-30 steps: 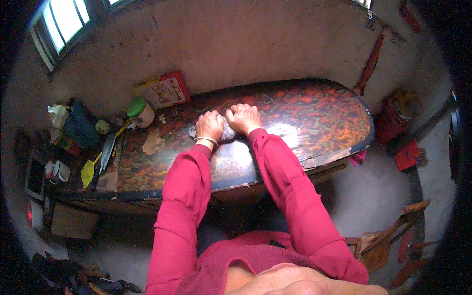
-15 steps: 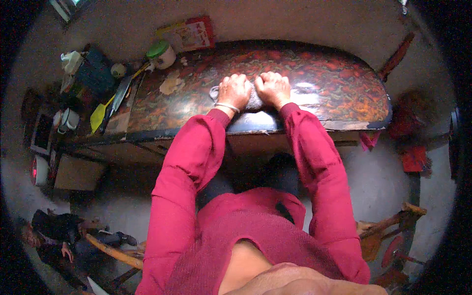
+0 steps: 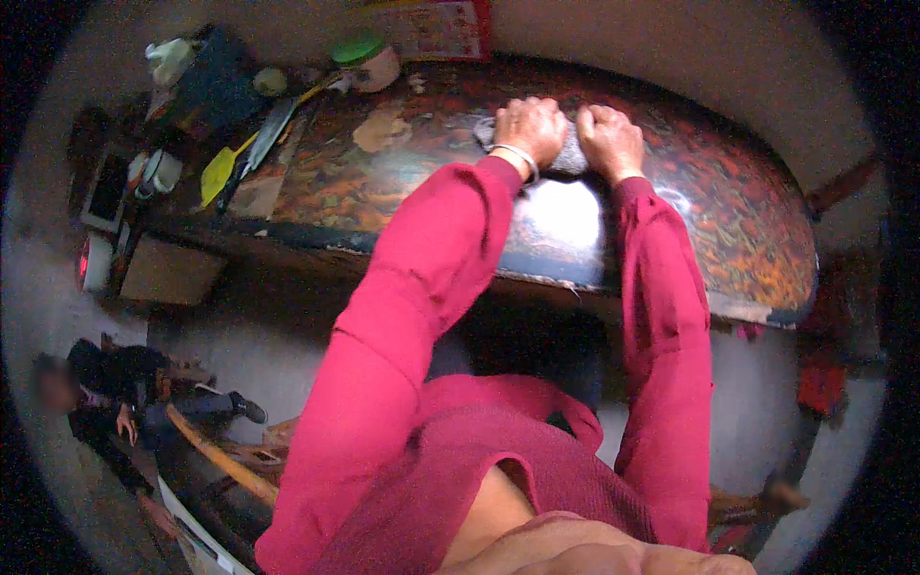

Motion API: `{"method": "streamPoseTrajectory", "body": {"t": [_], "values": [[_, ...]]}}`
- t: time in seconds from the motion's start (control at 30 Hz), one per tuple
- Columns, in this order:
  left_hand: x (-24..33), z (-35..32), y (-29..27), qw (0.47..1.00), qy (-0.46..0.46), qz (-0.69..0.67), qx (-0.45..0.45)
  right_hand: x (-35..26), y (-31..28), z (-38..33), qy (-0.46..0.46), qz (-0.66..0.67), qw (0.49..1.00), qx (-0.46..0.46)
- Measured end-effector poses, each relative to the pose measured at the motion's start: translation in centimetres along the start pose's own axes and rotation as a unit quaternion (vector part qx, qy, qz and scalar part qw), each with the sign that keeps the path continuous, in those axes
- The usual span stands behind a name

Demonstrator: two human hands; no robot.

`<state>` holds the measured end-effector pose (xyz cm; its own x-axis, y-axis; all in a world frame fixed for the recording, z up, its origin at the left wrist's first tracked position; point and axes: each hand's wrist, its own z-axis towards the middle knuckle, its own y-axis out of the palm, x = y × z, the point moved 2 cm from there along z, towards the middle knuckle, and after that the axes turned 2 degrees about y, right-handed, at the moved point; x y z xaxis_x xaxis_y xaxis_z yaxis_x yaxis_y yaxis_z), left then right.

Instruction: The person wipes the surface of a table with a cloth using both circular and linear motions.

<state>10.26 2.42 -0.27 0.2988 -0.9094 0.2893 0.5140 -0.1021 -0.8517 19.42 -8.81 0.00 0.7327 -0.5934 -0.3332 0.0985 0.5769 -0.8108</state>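
A bunched grey cloth (image 3: 572, 153) lies pressed against the dark, patterned tabletop (image 3: 422, 172). My left hand (image 3: 532, 130) closes over its left part, with a loose fold sticking out beyond the fingers. On the cloth's right side my right hand (image 3: 610, 142) is curled round it, knuckles up. Both arms, in red sleeves, reach toward the far half of the table. A white bracelet (image 3: 518, 158) rings my left wrist. The cloth's underside and most fingertips are hidden.
At the table's left are a green-lidded white tub (image 3: 366, 63), a yellow fly swatter (image 3: 222, 172), a long blade-like tool (image 3: 271, 129) and a white mug (image 3: 165, 171). A pale worn patch (image 3: 382, 130) marks the top. Another person (image 3: 125, 383) sits at lower left, near wooden chair parts (image 3: 220, 455).
Both hands have pushed the cloth away from the table's near edge, toward its far side. My view has shifted too, and the grip looks the same.
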Motion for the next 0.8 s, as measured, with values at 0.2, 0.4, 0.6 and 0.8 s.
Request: {"method": "streamPoseTrajectory", "body": {"t": [0.2,0.4,0.6,0.8], "values": [[0.1,0.7,0.3,0.999,-0.032,0.009,-0.011,1.0,0.9,0.7,-0.008,-0.012,1.000,0.014],[0.6,-1.6,-0.6,0.998,-0.007,-0.028,0.057,-0.3,-0.8,-2.0,-0.073,-0.102,0.992,0.017],[1.3,-4.7,-1.4,0.997,0.001,-0.025,0.068,-0.9,-1.7,-4.8,-0.076,-0.065,0.995,0.030],[1.8,-6.2,-2.3,0.998,0.017,-0.031,0.056,-1.5,-2.9,-5.8,-0.035,-0.029,0.999,-0.013]]}}
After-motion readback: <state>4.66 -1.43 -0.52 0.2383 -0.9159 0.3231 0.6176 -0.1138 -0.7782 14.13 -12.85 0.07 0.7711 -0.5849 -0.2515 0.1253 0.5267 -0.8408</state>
